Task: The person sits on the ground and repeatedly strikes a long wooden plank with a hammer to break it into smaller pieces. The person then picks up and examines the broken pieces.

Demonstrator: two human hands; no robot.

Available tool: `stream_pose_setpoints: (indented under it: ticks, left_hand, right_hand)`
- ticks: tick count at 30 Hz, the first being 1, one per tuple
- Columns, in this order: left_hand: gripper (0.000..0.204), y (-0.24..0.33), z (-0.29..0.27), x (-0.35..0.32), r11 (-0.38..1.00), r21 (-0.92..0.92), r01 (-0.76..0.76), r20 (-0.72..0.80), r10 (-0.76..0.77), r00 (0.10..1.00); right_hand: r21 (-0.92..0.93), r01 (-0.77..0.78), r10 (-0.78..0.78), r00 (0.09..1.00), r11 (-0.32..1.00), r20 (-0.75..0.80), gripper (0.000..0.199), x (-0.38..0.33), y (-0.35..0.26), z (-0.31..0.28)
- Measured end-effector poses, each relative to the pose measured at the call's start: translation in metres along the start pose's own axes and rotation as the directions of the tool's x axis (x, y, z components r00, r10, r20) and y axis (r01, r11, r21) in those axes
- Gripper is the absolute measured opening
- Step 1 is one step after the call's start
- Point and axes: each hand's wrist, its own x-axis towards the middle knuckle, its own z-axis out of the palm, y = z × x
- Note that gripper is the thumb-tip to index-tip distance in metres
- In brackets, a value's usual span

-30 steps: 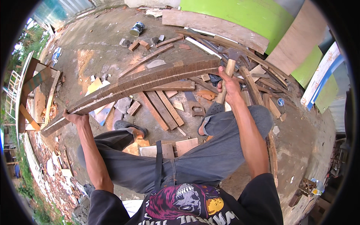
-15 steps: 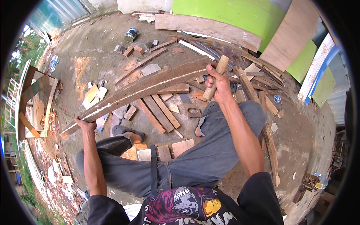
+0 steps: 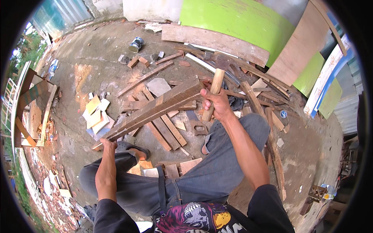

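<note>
A long brown wooden beam (image 3: 155, 106) slants across the space before me, its far end up to the right. My left hand (image 3: 108, 144) is closed round its lower left end. Held upright in my right hand (image 3: 218, 103) is a short, pale wooden handle (image 3: 213, 94); whether it carries a head cannot be made out. The fingers of that hand also reach the beam's upper right end, partly hidden behind the handle. Below the beam, a handsaw (image 3: 200, 129) lies on the ground near my right foot.
Several loose planks (image 3: 165, 132) lie beneath the beam. Small board offcuts (image 3: 93, 105) are heaped at the left, and a paint can (image 3: 136, 44) stands farther off. More timber (image 3: 264, 151) lies at the right. Green panels (image 3: 229, 27) lean at the back.
The beam has turned and drawn closer. Its left end has moved rightward with my left hand; my right hand has come left and lower, still gripping the handle.
</note>
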Motion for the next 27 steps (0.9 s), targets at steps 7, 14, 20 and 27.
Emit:
stream_pose_setpoints:
  ticks: [7,14,20,27]
  left_hand:
    - [0.058,0.023,0.003,0.024,0.938,0.290,-0.189,-0.094,0.224,0.970]
    - [0.072,0.008,0.129,-0.154,-0.004,0.358,-0.934,0.895,0.288,0.342]
    - [0.094,-0.023,0.202,-0.286,-0.257,0.093,-0.962,0.932,-0.318,0.175]
    - [0.087,-0.070,0.186,-0.324,-0.433,0.003,-0.901,0.987,-0.145,0.073]
  right_hand:
    - [-0.027,-0.011,0.013,0.996,1.000,0.083,0.055,0.023,0.005,0.012]
    - [-0.083,-0.033,0.040,0.996,0.996,0.082,0.051,0.026,0.001,0.002]
    - [-0.178,0.011,0.014,0.991,0.984,0.136,0.051,0.011,-0.013,0.014]
    - [-0.333,0.065,-0.051,0.997,0.941,0.051,0.046,-0.015,-0.015,0.019]
